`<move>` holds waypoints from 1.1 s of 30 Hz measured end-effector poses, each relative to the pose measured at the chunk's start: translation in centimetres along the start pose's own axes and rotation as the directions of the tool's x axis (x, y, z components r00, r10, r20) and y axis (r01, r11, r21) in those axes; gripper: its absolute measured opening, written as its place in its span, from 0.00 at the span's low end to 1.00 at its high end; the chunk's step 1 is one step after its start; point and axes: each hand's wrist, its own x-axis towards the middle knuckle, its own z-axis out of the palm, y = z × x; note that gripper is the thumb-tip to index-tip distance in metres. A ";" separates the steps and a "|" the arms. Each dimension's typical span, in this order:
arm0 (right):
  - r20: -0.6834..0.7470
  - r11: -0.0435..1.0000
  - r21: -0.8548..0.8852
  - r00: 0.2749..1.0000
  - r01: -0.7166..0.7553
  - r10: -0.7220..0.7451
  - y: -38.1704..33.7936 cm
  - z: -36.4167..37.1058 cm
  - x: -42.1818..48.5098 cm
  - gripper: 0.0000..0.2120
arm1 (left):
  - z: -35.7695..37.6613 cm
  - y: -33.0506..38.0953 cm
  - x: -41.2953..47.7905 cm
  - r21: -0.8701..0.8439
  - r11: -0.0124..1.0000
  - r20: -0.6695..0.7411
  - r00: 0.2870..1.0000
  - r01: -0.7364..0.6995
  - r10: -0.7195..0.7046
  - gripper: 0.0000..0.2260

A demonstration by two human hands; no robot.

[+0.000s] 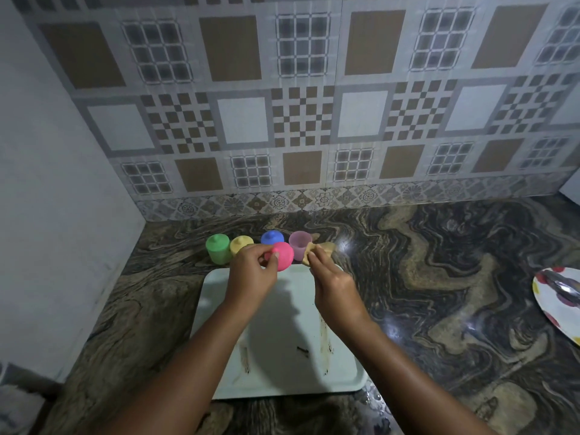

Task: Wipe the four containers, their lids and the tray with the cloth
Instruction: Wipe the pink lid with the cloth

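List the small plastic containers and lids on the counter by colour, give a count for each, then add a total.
Green: 1, lid on
Yellow: 1, lid on
Blue: 1, lid on
Translucent pink container: 1, no lid
Bright pink lid: 1, held in the left hand
Total: 5

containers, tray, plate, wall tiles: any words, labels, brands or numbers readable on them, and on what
None: no readable text anywhere in the head view.
Green container, yellow container, blue container, clear pink container, pink lid: plain plastic, no labels.
Tray: only brown stains, no print.
Plate: coloured dots, no words.
Wall tiles: geometric and floral patterns only.
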 end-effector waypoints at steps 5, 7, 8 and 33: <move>0.089 0.995 -0.038 0.991 -0.094 0.097 2.1 1.0 2.2 0.28 | 3.8 -1.3 3.4 0.187 0.982 0.085 0.996 0.018 -0.035 0.11; 0.097 0.991 -0.043 0.986 -0.129 0.133 3.2 1.3 3.2 0.27 | 5.3 -1.5 4.7 0.240 0.971 0.103 0.995 -0.013 -0.012 0.11; 0.087 0.989 -0.045 0.985 -0.144 0.147 3.7 1.5 3.6 0.26 | 5.9 -1.6 5.3 0.278 0.960 0.107 0.994 -0.028 -0.002 0.11; -0.096 0.951 0.150 0.953 -0.270 0.286 7.4 3.4 5.4 0.18 | 12.0 -3.0 10.8 0.527 0.838 0.326 0.944 -0.140 -0.047 0.12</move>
